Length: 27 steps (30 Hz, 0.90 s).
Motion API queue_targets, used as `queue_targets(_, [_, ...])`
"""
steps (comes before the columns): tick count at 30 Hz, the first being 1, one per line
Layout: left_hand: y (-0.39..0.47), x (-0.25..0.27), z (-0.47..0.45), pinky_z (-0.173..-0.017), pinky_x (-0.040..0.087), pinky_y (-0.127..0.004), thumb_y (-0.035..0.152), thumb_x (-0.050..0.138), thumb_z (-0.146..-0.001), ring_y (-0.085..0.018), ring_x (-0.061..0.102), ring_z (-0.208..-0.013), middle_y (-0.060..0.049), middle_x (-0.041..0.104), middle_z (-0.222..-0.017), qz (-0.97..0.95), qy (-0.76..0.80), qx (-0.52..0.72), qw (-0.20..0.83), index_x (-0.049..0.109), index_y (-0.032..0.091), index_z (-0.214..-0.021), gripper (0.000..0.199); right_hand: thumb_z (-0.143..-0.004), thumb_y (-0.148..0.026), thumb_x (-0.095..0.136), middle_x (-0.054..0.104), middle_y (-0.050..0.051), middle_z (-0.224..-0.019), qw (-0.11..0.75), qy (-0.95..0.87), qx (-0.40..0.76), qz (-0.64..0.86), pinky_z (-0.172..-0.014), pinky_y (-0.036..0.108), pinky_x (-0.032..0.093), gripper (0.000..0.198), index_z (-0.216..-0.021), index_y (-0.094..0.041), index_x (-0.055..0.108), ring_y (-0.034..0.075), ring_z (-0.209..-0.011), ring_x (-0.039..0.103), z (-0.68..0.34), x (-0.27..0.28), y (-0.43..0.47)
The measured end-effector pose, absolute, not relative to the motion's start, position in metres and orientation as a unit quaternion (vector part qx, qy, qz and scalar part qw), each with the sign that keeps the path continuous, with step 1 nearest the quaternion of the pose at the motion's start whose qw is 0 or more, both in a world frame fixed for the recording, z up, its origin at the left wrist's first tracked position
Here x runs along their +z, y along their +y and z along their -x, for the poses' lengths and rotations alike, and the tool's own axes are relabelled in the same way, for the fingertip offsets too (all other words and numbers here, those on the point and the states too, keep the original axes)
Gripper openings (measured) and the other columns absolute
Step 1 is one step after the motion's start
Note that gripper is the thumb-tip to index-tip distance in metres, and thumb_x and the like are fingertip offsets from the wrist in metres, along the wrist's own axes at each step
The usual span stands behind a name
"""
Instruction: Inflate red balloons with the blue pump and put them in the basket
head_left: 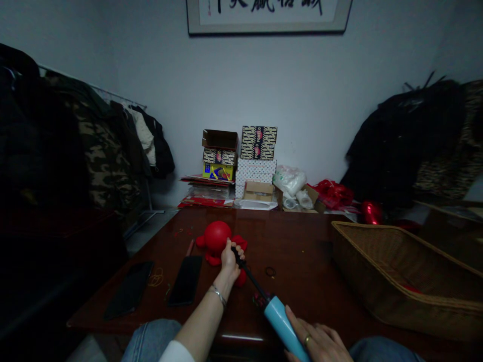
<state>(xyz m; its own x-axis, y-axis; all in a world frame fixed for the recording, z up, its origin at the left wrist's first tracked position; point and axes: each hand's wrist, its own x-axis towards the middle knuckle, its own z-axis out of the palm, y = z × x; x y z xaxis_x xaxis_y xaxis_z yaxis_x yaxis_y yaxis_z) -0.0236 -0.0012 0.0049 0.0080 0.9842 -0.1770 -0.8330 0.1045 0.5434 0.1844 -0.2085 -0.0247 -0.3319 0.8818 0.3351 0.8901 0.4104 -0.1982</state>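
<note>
Head view | from six o'clock, above table (302,286) | forward-down, facing twelve-o'clock wall (309,90) | right hand (320,343) close, wall far

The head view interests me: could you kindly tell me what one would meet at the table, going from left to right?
Dark flat object, yellow rubber bands, black phone, round red balloon, light-blue pump barrel, wicker basket.
</note>
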Motion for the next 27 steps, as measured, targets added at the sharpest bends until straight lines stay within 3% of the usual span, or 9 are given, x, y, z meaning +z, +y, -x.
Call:
queue_targets(12, [-0.008, 0.005, 0.016, -0.035, 0.023, -0.016, 0.045, 0.05, -0.085, -0.006, 0.033, -0.038, 0.006, 0.034, -0.049, -0.15, 0.26, 0.65, 0.698, 0.038, 0.019, -0.065, 0.036, -0.08, -0.029, 0.055, 0.065, 0.006, -0.114, 0.196, -0.792, -0.025, 0.578, -0.085, 0.035, 0.042, 0.053, -0.132, -0.026, 0.046, 0.021, -0.095, 0.064, -0.146, 0.01, -0.196])
queue_targets(27, [-0.022, 0.004, 0.001, -0.038, 0.026, -0.018, 0.047, 0.051, -0.084, -0.007, 0.035, -0.038, 0.005, 0.04, -0.05, -0.155, 0.288, 0.629, 0.706, 0.04, 0.018, -0.068, 0.035, -0.085, -0.027, 0.047, 0.067, 0.009, -0.103, 0.167, -0.755, 0.024, 0.634, -0.087, 0.038, 0.034, 0.053, -0.136, -0.015, 0.04, 0.024, -0.093, 0.061, -0.111, 0.03, -0.165])
